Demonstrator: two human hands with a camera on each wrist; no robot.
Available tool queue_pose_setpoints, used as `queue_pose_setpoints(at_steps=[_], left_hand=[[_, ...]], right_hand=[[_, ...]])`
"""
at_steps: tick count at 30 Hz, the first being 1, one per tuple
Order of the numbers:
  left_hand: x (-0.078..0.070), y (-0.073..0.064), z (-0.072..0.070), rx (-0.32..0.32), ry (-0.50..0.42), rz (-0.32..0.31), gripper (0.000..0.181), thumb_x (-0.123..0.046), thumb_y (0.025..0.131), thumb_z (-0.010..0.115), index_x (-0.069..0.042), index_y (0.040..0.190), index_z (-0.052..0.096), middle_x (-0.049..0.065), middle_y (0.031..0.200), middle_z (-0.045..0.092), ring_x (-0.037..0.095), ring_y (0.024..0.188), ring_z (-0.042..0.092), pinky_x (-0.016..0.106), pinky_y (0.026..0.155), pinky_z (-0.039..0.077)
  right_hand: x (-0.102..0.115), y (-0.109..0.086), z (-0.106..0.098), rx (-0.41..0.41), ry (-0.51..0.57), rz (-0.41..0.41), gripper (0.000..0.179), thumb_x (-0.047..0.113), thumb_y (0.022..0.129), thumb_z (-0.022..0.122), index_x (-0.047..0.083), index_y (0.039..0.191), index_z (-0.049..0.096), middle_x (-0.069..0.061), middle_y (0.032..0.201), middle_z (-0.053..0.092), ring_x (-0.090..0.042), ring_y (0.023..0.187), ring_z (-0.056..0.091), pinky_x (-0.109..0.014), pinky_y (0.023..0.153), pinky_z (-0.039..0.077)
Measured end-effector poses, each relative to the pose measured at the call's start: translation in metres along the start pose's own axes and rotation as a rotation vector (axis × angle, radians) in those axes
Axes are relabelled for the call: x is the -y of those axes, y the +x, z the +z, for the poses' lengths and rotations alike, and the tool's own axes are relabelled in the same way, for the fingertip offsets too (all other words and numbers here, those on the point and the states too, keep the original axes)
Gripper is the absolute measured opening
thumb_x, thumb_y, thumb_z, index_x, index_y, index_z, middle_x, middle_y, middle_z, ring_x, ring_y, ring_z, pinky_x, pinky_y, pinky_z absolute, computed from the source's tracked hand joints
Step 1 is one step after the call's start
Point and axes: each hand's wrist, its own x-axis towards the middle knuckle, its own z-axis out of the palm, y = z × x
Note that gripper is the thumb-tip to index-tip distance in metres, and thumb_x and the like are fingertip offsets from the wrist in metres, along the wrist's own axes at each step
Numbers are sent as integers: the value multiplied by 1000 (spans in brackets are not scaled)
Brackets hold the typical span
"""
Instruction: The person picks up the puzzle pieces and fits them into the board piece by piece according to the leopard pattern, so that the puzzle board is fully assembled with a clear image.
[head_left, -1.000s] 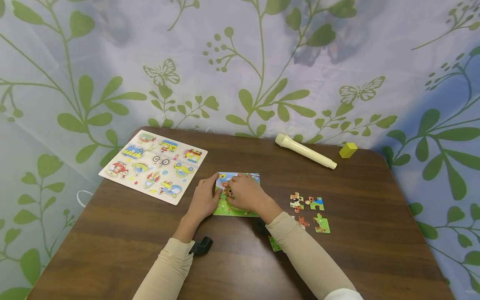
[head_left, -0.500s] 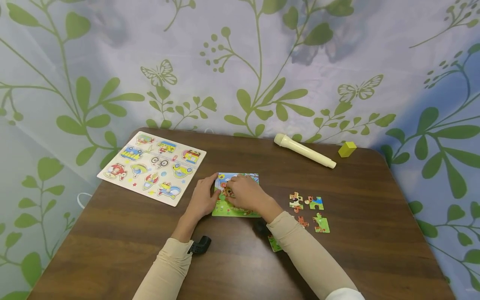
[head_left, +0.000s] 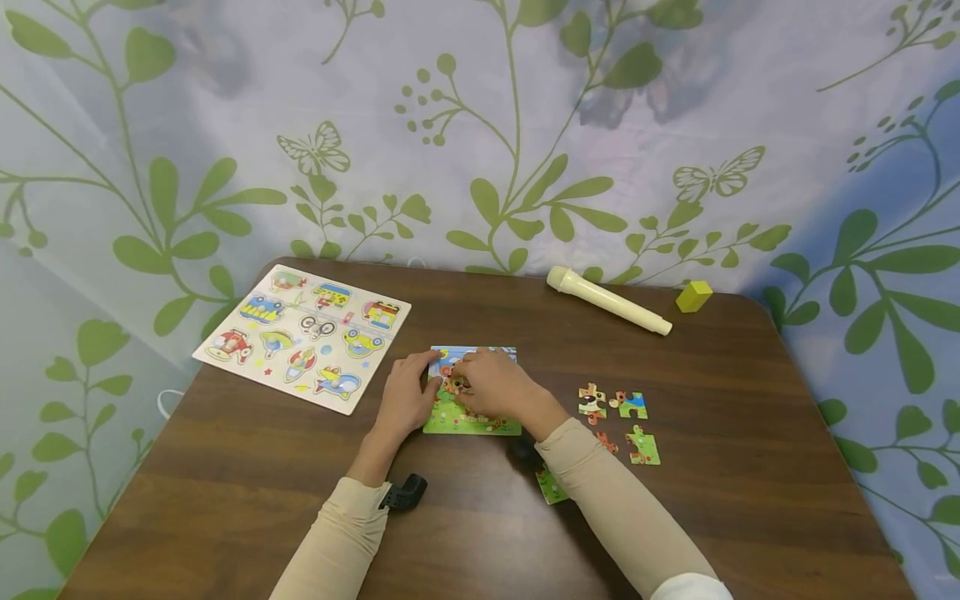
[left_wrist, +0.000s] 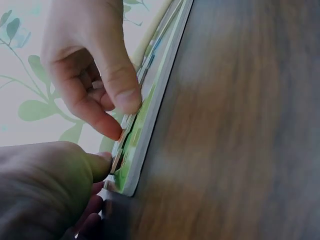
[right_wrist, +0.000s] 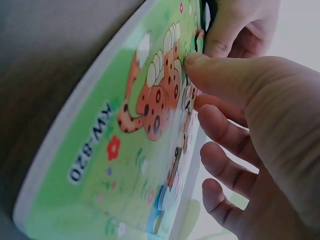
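Note:
A picture puzzle board [head_left: 442, 422] with a cartoon animal on green lies flat on the table. Its left edge is held by my left hand [head_left: 408, 392], thumb on the picture and fingers along the rim. My right hand [head_left: 497, 385] reaches over the middle of the board. Between its thumb and index finger it pinches a small puzzle piece [right_wrist: 189, 96], down at the picture; the other fingers are bent. Several raised piece edges show along the board in the right wrist view. Much of the picture is hidden under the right hand.
Several loose puzzle pieces [head_left: 643, 447] lie right of the board, some partly behind the right sleeve. A vehicle peg puzzle [head_left: 288, 379] lies back left. A cream microphone-shaped stick [head_left: 611, 302] and a yellow block [head_left: 694, 297] are at the back right, before a leaf-patterned curtain [head_left: 337, 75].
My right hand has shifted very slightly at the same spot, uncovering a little more of the board's lower part. The left hand keeps its place at the edge.

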Motion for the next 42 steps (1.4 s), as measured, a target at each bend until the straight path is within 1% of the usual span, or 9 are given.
queue_pose_setpoints(at_steps=[3, 8, 11, 15, 20, 25, 31, 36, 42], left_hand=[[1, 1, -1, 6, 3, 19, 31, -13, 97, 69, -8, 127, 68, 15, 143, 61, 40, 129, 52, 57, 109, 42], [2, 2, -3, 0, -53, 5, 7, -13, 94, 73, -9, 99, 73, 12, 145, 62, 38, 133, 53, 55, 109, 45], [2, 0, -3, 2, -63, -6, 5, -15, 94, 74, -10, 94, 74, 10, 145, 61, 37, 134, 54, 55, 110, 45], [4, -5, -3, -5, -27, 15, 12, -18, 96, 72, -10, 105, 77, 10, 144, 63, 35, 134, 55, 57, 110, 44], [7, -11, -6, -19, 46, 108, 24, -17, 99, 68, -7, 119, 77, 12, 140, 65, 34, 132, 60, 54, 108, 49], [9, -17, -12, 69, 112, 144, 41, -29, 100, 66, -12, 137, 66, 9, 151, 56, 30, 143, 50, 53, 112, 45], [12, -21, -13, 132, 130, 156, 64, -43, 91, 76, -11, 144, 60, 8, 157, 50, 30, 148, 44, 52, 115, 42], [13, -20, -9, 94, 154, 149, 63, -40, 91, 77, -11, 144, 59, 11, 151, 56, 30, 142, 50, 50, 114, 44], [8, -18, -7, 28, 180, 178, 53, -33, 90, 79, -12, 137, 66, 12, 146, 60, 34, 135, 56, 52, 109, 48]], right_hand=[[0, 0, -1, 18, 2, 4, 23, 39, 94, 73, 22, 109, 75, 4, 104, 72, -21, 96, 66, -44, 88, 56], [1, 2, -1, 38, 2, 49, 28, 46, 91, 75, 24, 107, 75, 4, 106, 72, -22, 99, 66, -50, 94, 54], [2, 2, -1, 43, -4, 69, 30, 48, 90, 76, 24, 109, 75, 4, 108, 72, -23, 100, 66, -51, 96, 54], [3, 1, -1, 56, -6, 81, 35, 49, 90, 75, 23, 114, 75, 2, 113, 72, -25, 107, 66, -54, 101, 52], [3, 0, -1, 56, -17, 85, 40, 51, 91, 74, 23, 118, 73, 0, 118, 71, -27, 113, 65, -55, 104, 50], [2, -1, 0, 45, -15, 80, 42, 50, 92, 72, 21, 123, 72, -1, 123, 71, -26, 117, 65, -54, 105, 50], [2, -2, 7, 36, -30, 94, 38, 48, 95, 69, 21, 122, 72, 0, 122, 71, -25, 117, 66, -56, 107, 49], [4, -1, 11, 20, -53, 114, 35, 49, 95, 70, 23, 118, 73, 1, 118, 72, -25, 113, 66, -55, 106, 50], [-2, -7, 6, -5, 0, 120, 36, 50, 94, 70, 23, 117, 74, 1, 117, 72, -25, 111, 65, -56, 104, 50]])
